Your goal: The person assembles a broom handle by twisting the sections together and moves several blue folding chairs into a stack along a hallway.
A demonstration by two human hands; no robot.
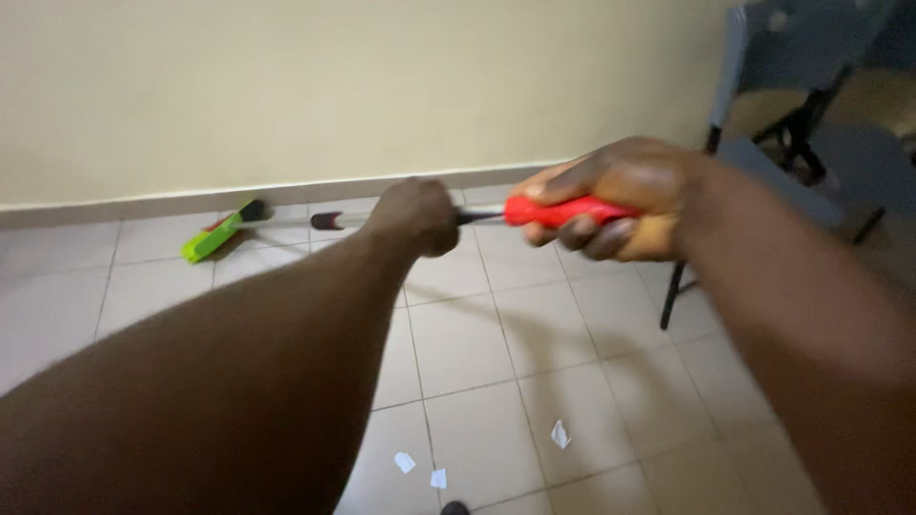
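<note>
Both hands are closed around a long broom held out level above the floor (496, 362). The right hand (611, 200) wraps tight round the red grip (563, 211) at the near end of the pole, fingers curled fully about it. The left hand (417, 216) is fisted over the pole further along, just beyond the grip, so the shaft between the two hands barely shows. Past the left hand the pole (286, 220) runs on toward the wall (382, 86), ending in a green broom head (219, 236) that sits low by the skirting. Back from the broom head, near the person's feet, three scraps of white paper (560, 435) lie on the tiles (small, crumpled bits). To the right of the grip stands a chair (792, 86) with dark legs. To my eye the hands sit rather close together; spreading them along the pole would likely give steadier control of the head.
</note>
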